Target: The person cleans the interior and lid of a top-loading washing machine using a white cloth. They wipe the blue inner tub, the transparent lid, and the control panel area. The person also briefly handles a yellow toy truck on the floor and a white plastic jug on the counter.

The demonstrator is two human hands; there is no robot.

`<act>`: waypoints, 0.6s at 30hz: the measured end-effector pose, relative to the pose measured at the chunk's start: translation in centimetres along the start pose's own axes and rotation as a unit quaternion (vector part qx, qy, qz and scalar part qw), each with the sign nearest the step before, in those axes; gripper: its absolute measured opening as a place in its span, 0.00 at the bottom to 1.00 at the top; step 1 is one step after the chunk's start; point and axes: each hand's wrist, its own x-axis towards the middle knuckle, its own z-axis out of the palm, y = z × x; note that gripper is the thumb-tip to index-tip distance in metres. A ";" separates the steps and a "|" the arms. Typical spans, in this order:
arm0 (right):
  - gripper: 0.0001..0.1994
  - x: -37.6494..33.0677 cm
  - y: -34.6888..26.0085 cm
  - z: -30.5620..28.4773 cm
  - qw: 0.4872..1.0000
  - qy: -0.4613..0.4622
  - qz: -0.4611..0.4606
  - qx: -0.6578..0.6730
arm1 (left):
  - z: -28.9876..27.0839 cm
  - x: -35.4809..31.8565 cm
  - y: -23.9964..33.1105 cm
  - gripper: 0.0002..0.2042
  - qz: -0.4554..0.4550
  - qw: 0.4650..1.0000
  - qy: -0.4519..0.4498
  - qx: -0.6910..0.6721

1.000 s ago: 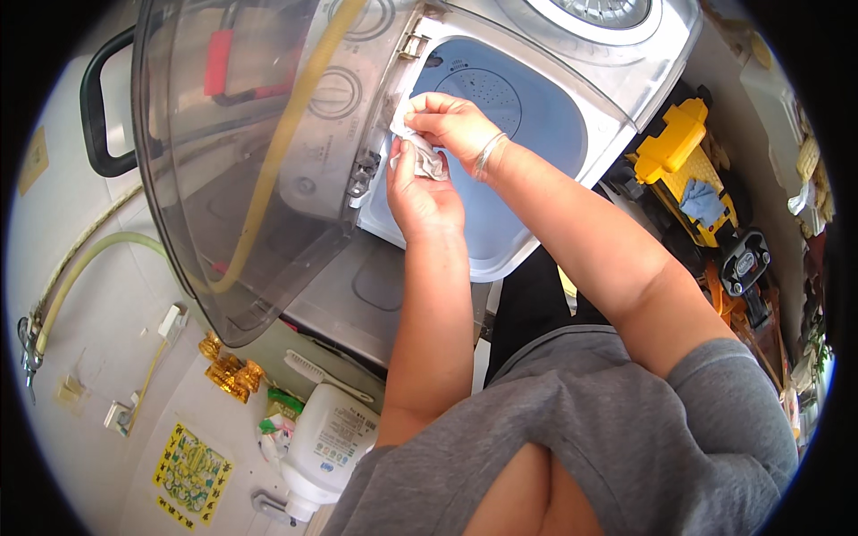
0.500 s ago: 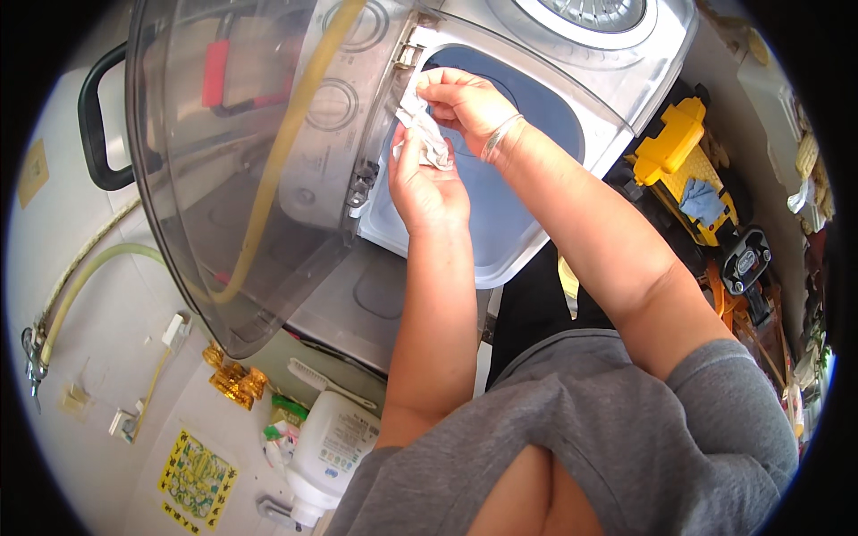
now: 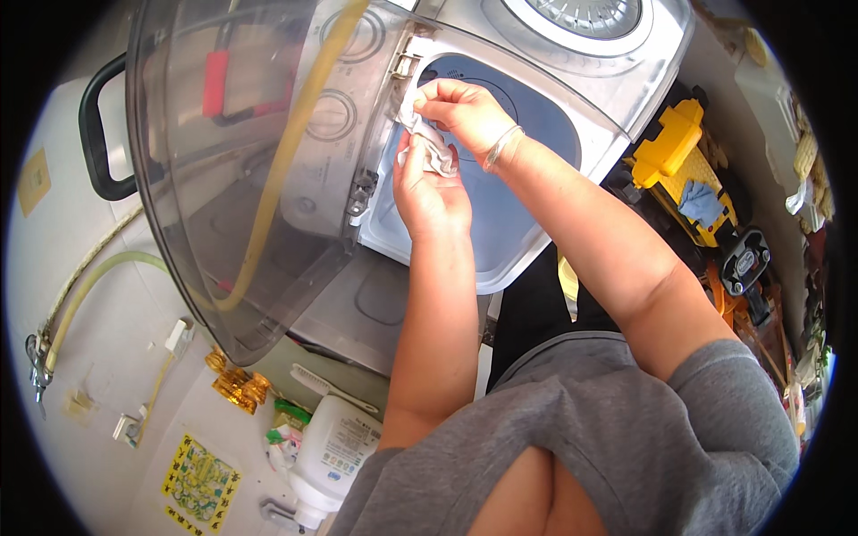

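Over the blue-grey tub [image 3: 523, 201] of a washing machine, I hold a small crumpled white cloth [image 3: 433, 150] between both hands. My left hand [image 3: 433, 198] is palm up below it, thumb and fingers closed on its lower part. My right hand [image 3: 474, 118] pinches the cloth's upper end with thumb and fingertips; a bracelet circles that wrist. The exact kind of cloth cannot be made out, since fingers cover part of it. Both hands stay above the tub, near its hinged left edge.
A see-through lid [image 3: 223, 179] stands raised on the left, the control panel with dials visible through it. A round spinner cover [image 3: 585, 18] lies beyond the tub. A white bottle [image 3: 335, 451] and a brush [image 3: 313, 380] are at lower left, a yellow plastic item [image 3: 670, 147] at right.
Both hands keep hold of the cloth over the tub. My right hand's fingers have shifted slightly down and left along it, and the view has tilted a little.
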 end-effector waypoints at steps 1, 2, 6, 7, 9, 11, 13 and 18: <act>0.04 -0.2 -0.1 0.0 1.000 -0.002 0.003 -0.023 | 0.0 0.1 0.1 0.16 0.001 1.000 -0.006 0.006; 0.04 -0.4 -0.2 0.0 0.999 -0.003 0.007 -0.046 | 0.1 0.1 0.1 0.17 0.003 1.000 -0.002 0.003; 0.04 0.9 -0.1 -0.4 0.998 0.027 -0.035 -0.051 | 0.9 0.4 -0.1 0.18 0.011 1.000 -0.008 -0.008; 0.04 0.7 -0.8 0.0 0.998 0.040 -0.049 -0.024 | 0.8 0.5 0.0 0.18 0.014 1.000 -0.012 -0.010; 0.04 1.0 -0.8 0.5 0.996 0.071 -0.045 -0.033 | 1.0 0.5 0.1 0.18 0.010 1.000 0.000 -0.009; 0.05 0.8 -0.9 1.0 0.987 0.088 -0.060 -0.122 | 0.9 0.4 0.2 0.18 0.009 1.000 0.001 -0.008; 0.06 0.4 -1.4 1.3 0.964 0.092 -0.057 -0.243 | 0.4 0.3 0.3 0.18 0.012 1.000 -0.011 -0.008; 0.10 0.1 -0.4 2.6 0.961 0.162 -0.017 -0.224 | -0.7 -0.6 0.8 0.17 0.012 1.000 0.003 -0.008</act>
